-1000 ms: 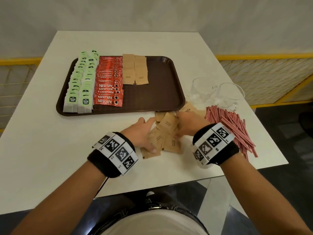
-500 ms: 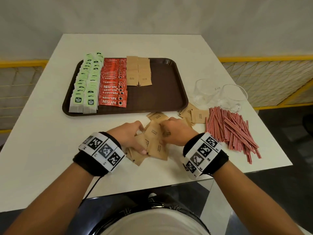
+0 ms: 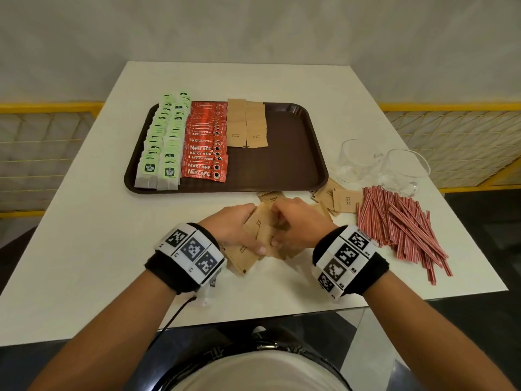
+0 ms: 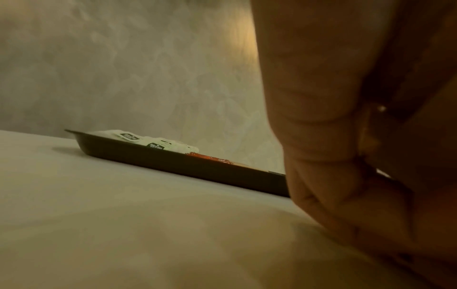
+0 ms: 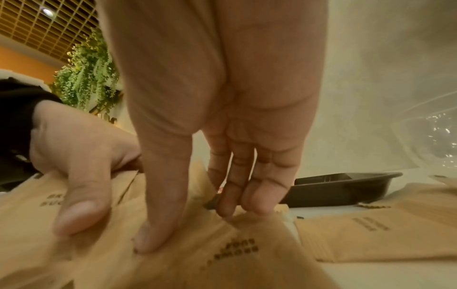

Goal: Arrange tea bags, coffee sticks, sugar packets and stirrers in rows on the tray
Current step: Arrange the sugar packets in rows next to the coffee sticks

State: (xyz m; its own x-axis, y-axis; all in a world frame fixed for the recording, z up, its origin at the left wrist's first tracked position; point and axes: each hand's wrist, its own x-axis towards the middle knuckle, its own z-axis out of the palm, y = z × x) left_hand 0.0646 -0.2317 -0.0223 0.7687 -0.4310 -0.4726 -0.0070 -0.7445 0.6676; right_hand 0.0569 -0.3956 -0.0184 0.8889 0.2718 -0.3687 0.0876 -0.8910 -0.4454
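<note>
A brown tray (image 3: 282, 165) holds two rows of green tea bags (image 3: 163, 142), a row of red coffee sticks (image 3: 205, 148) and a short double row of brown sugar packets (image 3: 246, 125). In front of the tray, my left hand (image 3: 239, 230) and right hand (image 3: 284, 227) grip a bunch of loose sugar packets (image 3: 260, 227) from both sides. In the right wrist view my right hand (image 5: 197, 224) pinches the packets (image 5: 222, 264) between thumb and fingers, and the left thumb (image 5: 81, 205) lies on them. Red-striped stirrers (image 3: 400, 224) lie in a heap at the right.
More loose sugar packets (image 3: 344, 200) lie by the tray's near right corner. Two clear glass cups (image 3: 355, 162) (image 3: 403, 170) stand behind the stirrers. The right half of the tray is bare. The table's near edge (image 3: 253, 320) is just behind my wrists.
Both hands have drawn closer together and pulled the spread packets into one bunch. A few packets stayed behind by the tray's right corner.
</note>
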